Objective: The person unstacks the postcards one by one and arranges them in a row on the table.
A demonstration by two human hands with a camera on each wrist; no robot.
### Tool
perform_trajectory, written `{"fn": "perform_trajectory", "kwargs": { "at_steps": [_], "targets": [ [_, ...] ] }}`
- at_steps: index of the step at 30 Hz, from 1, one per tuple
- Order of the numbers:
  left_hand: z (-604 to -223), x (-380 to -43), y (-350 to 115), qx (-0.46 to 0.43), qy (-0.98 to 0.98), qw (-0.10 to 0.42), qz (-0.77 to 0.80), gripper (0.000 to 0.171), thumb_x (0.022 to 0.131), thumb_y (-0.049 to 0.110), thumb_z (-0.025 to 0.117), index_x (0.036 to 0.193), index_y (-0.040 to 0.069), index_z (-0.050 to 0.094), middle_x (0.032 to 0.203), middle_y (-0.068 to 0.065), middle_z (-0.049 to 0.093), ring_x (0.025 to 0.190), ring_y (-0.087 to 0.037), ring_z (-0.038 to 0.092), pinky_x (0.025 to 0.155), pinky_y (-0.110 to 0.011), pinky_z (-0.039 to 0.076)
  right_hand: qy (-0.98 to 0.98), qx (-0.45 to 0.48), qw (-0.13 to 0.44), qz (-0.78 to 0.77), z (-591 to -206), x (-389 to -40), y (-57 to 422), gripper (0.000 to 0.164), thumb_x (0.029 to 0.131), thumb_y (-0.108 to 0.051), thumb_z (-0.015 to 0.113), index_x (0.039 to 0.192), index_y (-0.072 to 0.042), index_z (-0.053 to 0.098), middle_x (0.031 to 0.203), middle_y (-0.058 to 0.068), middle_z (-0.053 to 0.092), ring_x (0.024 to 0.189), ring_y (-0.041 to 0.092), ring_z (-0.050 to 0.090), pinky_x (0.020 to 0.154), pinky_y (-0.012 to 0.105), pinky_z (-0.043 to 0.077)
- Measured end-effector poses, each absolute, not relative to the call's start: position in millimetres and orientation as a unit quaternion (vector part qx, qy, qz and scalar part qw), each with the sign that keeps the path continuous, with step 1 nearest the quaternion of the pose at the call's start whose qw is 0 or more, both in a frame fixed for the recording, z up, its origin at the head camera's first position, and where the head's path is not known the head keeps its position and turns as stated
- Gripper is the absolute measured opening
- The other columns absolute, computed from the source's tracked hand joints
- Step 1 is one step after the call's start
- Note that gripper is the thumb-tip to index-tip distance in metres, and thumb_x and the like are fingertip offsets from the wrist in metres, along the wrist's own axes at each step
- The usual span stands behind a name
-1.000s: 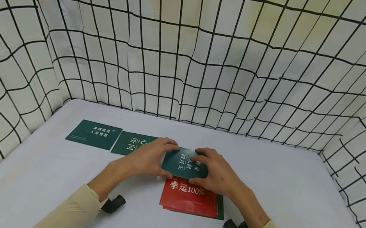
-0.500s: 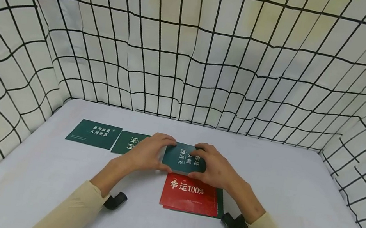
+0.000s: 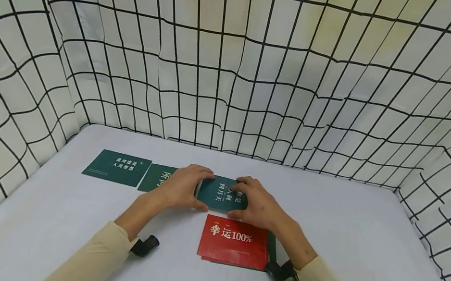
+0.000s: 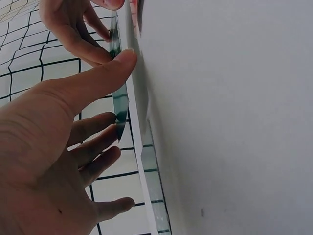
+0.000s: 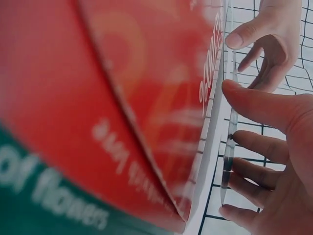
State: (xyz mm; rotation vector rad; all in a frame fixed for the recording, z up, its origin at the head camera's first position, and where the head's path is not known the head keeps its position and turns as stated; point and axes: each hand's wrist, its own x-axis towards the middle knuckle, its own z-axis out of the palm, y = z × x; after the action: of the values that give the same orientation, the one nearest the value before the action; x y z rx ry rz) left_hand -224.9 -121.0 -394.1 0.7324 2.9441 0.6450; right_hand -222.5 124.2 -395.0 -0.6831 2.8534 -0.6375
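A dark teal card (image 3: 217, 197) with white Chinese lettering is held between both hands. My left hand (image 3: 181, 189) pinches its left end, thumb on the near edge and fingertips on the far edge. At the right end my right hand (image 3: 262, 207) grips it likewise, covering that corner. Seen nearly edge-on in the left wrist view, the teal card (image 4: 120, 110) looks thin and flat. Just nearer lies a pile with a red card (image 3: 231, 248) on top; a green card (image 3: 272, 245) sticks out on its right. Whether the held card touches the table cannot be told.
Two green cards lie in a row at the back left: one fully visible (image 3: 117, 168), the other (image 3: 154, 177) partly behind my left hand. A white-covered table (image 3: 365, 258) spreads around. Black netting (image 3: 231, 105) over white cloth walls surrounds its back and sides.
Both hands have shifted a little left with the teal card. It was above the red card's upper edge; a strip of white table now shows between them.
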Motion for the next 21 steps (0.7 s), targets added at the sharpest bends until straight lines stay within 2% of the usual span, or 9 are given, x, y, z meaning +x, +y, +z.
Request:
{"fn": "perform_trajectory", "kwargs": {
  "at_steps": [13,21],
  "targets": [
    [-401,-236,-128,0.238,0.949,0.034,0.206,0.082,0.079,0.038,0.091,0.148,0.013,0.056,0.157,-0.011,0.052,0.15,-0.035,0.042,0.124,-0.071,0.025,0.947,-0.225,0.085,-0.212,-397,-231,119,0.068,0.08,-0.03,0.091,0.141,-0.019,0.063,0.159,0.009,0.047,0.143,0.03,0.047,0.105,0.045,0.058],
    [-402,-239,-128,0.234,0.948,0.063,0.207,0.081,0.081,0.04,0.089,0.15,0.015,0.055,0.158,-0.012,0.051,0.151,-0.035,0.04,0.126,-0.072,0.02,0.944,-0.219,0.11,-0.22,-399,-234,117,0.065,0.081,-0.028,0.09,0.14,-0.018,0.064,0.157,0.01,0.049,0.141,0.028,0.049,0.108,0.043,0.057]
  ]
}}
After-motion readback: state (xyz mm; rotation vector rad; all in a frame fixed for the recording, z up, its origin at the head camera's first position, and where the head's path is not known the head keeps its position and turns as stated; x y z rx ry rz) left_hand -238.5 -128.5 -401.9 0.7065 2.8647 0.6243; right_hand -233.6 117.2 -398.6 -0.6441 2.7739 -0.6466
